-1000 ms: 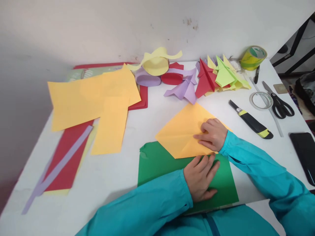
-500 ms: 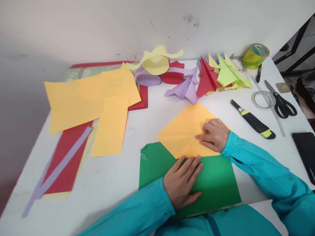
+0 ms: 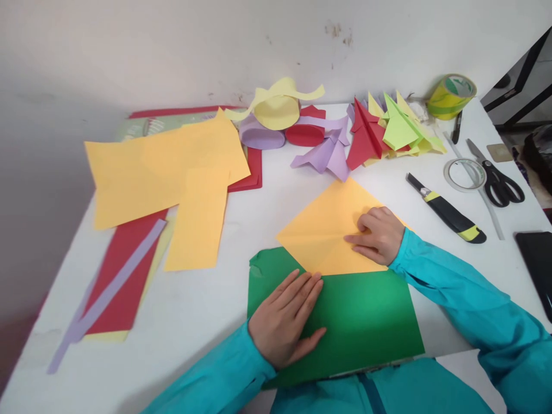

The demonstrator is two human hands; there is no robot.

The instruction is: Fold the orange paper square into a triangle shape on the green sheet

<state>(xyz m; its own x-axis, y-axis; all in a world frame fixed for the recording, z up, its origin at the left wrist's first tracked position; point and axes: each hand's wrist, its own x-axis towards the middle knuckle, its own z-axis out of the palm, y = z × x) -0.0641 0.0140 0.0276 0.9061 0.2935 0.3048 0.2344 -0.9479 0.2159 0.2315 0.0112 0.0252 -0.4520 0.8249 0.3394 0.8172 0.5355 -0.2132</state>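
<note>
A sheet of orange paper, turned like a diamond, lies in front of me with its lower corner folded up, making a straight lower edge. My right hand rests on its right half. Its index finger presses near the paper's middle, while other fingers are curled in. Flat on the green sheet is my left hand, fingers stretched and thumb apart. Its fingertips touch the left end of the folded edge. The orange paper overlaps the top of the green sheet.
Folded paper planes and paper rings stand along the wall. Orange sheets, a red strip and a purple strip lie left. A utility knife, scissors, tape rolls and a phone lie right.
My left hand has slid left along the folded edge, from near its middle to its left end. My right hand holds its place on the orange paper. The view has shifted slightly.
</note>
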